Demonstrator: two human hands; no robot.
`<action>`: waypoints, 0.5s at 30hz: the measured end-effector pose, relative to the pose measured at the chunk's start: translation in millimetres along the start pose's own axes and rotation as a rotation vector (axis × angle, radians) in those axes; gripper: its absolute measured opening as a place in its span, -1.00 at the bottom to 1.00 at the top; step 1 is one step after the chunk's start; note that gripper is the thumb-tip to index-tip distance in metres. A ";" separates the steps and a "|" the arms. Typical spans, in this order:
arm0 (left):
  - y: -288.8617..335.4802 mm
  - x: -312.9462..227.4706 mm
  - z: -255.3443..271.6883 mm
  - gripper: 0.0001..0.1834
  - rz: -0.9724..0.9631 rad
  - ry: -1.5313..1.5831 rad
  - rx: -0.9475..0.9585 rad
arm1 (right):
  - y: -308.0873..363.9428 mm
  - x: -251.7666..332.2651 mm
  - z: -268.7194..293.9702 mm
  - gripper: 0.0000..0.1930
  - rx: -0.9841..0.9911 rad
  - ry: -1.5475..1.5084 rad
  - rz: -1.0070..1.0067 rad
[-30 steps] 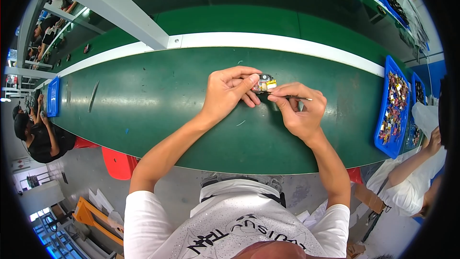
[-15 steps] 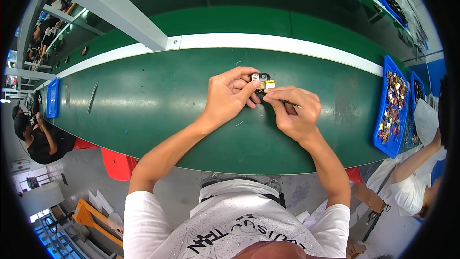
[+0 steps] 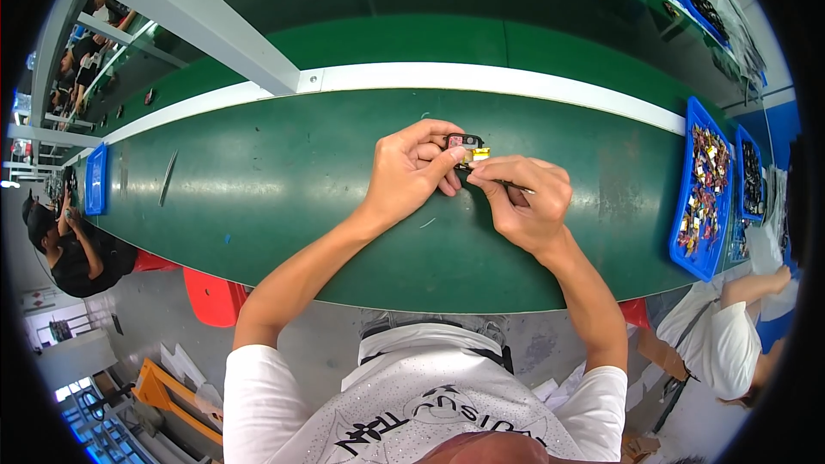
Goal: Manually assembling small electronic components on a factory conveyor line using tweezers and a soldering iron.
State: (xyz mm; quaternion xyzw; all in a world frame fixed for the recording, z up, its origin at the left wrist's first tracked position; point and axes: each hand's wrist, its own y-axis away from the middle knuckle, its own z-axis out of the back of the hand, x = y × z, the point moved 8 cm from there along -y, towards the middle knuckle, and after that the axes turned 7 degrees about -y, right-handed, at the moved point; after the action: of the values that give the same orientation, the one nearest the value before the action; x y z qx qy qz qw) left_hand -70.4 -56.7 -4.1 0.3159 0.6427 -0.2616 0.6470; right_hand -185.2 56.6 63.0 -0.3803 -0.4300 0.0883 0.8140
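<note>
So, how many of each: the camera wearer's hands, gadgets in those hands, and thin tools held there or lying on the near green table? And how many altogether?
Hands: 2, the left hand and right hand
Gadgets: 1, the black-edged gadget
Thin tools: 2, the held tool and the loose tool on the table
Total: 5
</note>
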 end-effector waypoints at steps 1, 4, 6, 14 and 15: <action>0.2 0.0 -0.6 -0.74 0.001 0.000 0.001 | 0.2 0.4 0.2 -0.83 -0.001 0.000 -0.001; 1.4 0.7 -1.7 -0.75 0.010 -0.018 -0.028 | 0.0 -1.8 -0.7 -0.84 0.000 0.001 -0.043; 2.0 0.0 -0.4 -0.80 -0.020 -0.008 -0.089 | 0.1 -2.0 -1.0 -0.84 -0.007 0.000 -0.037; 0.7 1.6 -0.8 -0.80 0.001 -0.084 -0.082 | 0.4 -1.9 -2.4 -0.84 0.006 0.004 -0.033; 0.6 0.7 -0.8 -0.82 0.003 -0.097 -0.089 | 0.1 -1.4 -2.8 -0.84 0.012 0.004 -0.030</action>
State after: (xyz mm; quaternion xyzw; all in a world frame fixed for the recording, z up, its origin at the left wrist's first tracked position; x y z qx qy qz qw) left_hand -70.4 -55.7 -4.7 0.2748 0.6210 -0.2469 0.6913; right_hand -183.9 54.5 61.2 -0.3693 -0.4336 0.0780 0.8182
